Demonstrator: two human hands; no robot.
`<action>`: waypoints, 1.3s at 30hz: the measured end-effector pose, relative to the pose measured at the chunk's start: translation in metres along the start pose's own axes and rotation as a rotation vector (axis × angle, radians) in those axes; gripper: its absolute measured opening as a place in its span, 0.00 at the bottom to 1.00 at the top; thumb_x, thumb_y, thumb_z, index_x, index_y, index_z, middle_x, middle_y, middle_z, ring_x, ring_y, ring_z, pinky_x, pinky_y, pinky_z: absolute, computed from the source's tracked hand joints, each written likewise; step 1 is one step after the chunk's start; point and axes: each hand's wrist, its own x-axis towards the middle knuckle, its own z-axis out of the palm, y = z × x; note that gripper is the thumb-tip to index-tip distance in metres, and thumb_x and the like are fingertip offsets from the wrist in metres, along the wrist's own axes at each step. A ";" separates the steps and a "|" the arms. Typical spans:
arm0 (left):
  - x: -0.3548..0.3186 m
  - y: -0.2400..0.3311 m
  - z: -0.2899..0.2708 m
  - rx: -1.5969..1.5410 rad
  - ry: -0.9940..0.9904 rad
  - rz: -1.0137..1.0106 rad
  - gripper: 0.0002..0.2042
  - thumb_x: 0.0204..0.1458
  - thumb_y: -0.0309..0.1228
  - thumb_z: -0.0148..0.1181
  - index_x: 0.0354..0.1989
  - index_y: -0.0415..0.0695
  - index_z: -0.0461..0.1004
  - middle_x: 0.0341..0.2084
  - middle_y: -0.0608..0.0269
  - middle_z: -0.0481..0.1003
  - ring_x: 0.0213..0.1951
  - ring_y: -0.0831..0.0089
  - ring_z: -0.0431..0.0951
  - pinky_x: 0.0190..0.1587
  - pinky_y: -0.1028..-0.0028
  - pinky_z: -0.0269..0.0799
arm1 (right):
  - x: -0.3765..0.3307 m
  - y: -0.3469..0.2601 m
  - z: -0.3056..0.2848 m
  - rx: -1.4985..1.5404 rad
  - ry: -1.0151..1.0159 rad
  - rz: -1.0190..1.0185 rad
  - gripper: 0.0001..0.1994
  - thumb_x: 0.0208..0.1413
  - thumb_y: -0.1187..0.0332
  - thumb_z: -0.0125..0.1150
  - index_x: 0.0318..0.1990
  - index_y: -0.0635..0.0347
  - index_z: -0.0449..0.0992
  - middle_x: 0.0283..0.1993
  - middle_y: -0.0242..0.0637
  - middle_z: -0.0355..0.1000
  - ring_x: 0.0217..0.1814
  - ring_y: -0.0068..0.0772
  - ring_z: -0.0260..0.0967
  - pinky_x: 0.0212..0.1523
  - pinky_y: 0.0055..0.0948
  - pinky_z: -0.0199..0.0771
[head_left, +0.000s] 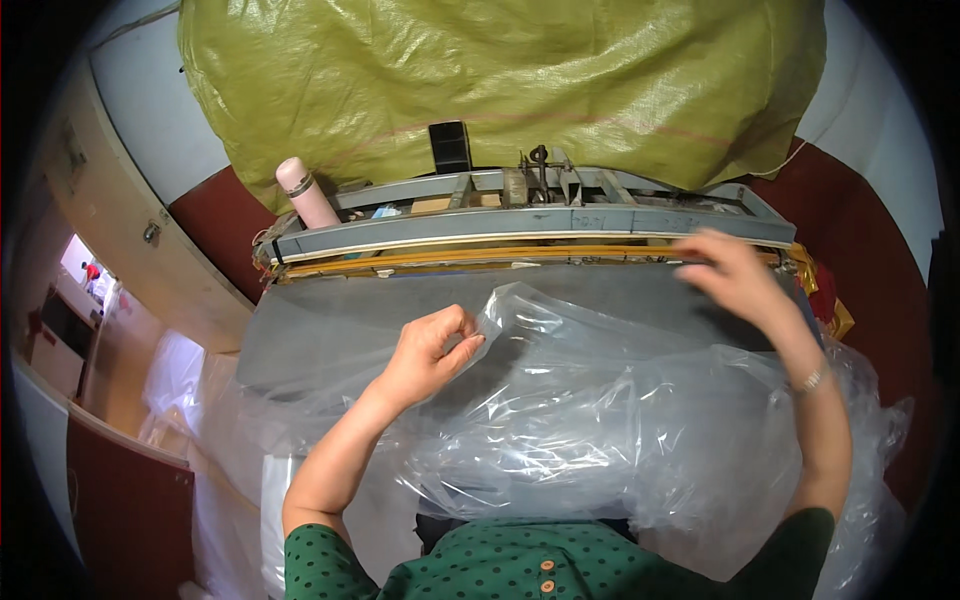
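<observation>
The left hand [432,350] pinches the edge of the clear plastic bag [600,430] on the grey table [330,320]. The right hand [735,272], blurry, spreads its far edge. Pull gently so it lies flat.

Grey worktable [330,330] — clear plastic sheeting [600,420] over it, metal frame [530,225] behind.

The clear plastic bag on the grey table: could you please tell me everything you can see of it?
The plastic bag is a large, thin, transparent film, crumpled and glossy with many creases. It lies spread over the near part of the grey table and billows toward the person's body, spilling over the right edge. The left hand pinches its upper edge, lifting a fold. The right hand is at its far right corner, by the sealing machine's bar.
</observation>
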 end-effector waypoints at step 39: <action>-0.119 -0.058 -0.060 0.688 -0.284 -0.395 0.24 0.40 0.41 0.64 0.44 0.40 0.68 0.45 0.52 0.68 0.54 0.56 0.63 0.55 0.58 0.56 | -0.077 0.247 0.155 0.831 0.997 0.652 0.14 0.55 0.65 0.56 0.46 0.61 0.72 0.34 0.27 0.70 0.34 0.14 0.65 0.32 0.17 0.64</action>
